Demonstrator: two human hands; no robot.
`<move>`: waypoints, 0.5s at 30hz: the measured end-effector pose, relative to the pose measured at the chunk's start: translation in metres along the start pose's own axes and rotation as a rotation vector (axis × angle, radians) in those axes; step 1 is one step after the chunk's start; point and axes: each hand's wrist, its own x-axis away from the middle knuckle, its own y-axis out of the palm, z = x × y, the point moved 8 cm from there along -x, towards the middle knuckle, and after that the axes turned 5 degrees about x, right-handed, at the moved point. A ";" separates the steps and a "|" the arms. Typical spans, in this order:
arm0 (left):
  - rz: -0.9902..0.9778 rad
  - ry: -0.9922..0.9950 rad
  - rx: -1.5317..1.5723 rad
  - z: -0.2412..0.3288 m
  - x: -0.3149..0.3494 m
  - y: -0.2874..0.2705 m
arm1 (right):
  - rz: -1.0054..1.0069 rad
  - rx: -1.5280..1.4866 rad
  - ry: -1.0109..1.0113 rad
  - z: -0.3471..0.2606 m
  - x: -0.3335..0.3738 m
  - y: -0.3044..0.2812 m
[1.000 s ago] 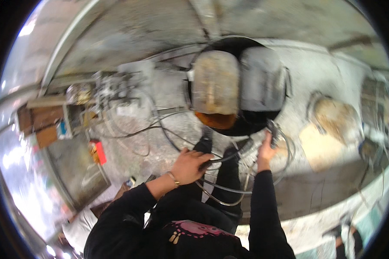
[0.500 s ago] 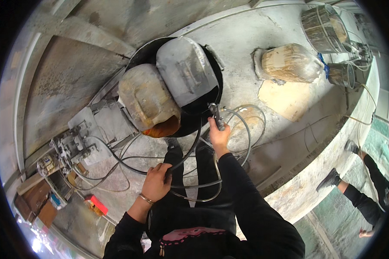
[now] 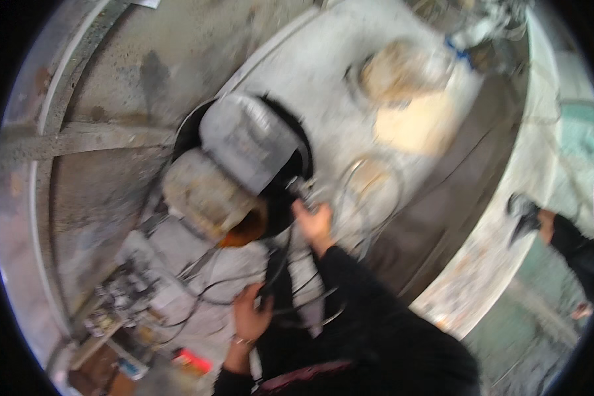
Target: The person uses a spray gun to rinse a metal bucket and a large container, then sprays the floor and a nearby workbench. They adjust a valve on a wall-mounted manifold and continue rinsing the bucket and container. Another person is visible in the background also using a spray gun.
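Observation:
The view is smeared by motion. My right hand (image 3: 315,224) is closed round a metal spray gun (image 3: 301,187), held at the near right edge of a black tub (image 3: 306,135). In the tub leans a grey rounded metal shell (image 3: 247,142). Beside it, a rust-stained tan shell (image 3: 208,195) tilts toward me, with an orange inside showing at its open end. My left hand (image 3: 251,313), lower and to the left, is closed on a dark hose (image 3: 282,264) that runs up toward the gun. Part of the hose hides behind the fingers.
Looped hoses (image 3: 366,198) lie right of the gun. Small machinery (image 3: 127,287) and a red box (image 3: 191,361) sit at lower left. A covered bundle (image 3: 402,72) stands at the far right, near a tan sheet (image 3: 416,122). Beyond the pale ledge (image 3: 488,244) is another person's leg (image 3: 571,247).
The whole view has turned and shifted, so the tub and shells appear further left and lower. Both hands keep their hold on the spray gun and the hose.

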 end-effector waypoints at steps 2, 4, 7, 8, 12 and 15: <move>0.067 -0.026 0.120 -0.003 -0.003 -0.008 | -0.059 0.130 0.072 0.009 0.001 0.009; 0.071 0.030 0.068 0.002 -0.010 -0.007 | -0.064 0.147 0.229 0.025 0.000 0.016; 0.155 0.071 0.133 0.010 -0.018 -0.009 | 0.179 0.215 -0.080 -0.007 -0.001 0.010; 0.171 0.078 0.131 0.012 -0.019 -0.008 | 0.091 0.285 0.015 -0.002 0.001 0.011; 0.116 -0.135 0.067 0.007 0.004 0.000 | 0.084 0.323 0.139 -0.014 0.056 -0.001; 0.145 -0.002 0.070 0.014 -0.017 -0.007 | 0.095 0.256 0.077 -0.024 0.034 0.004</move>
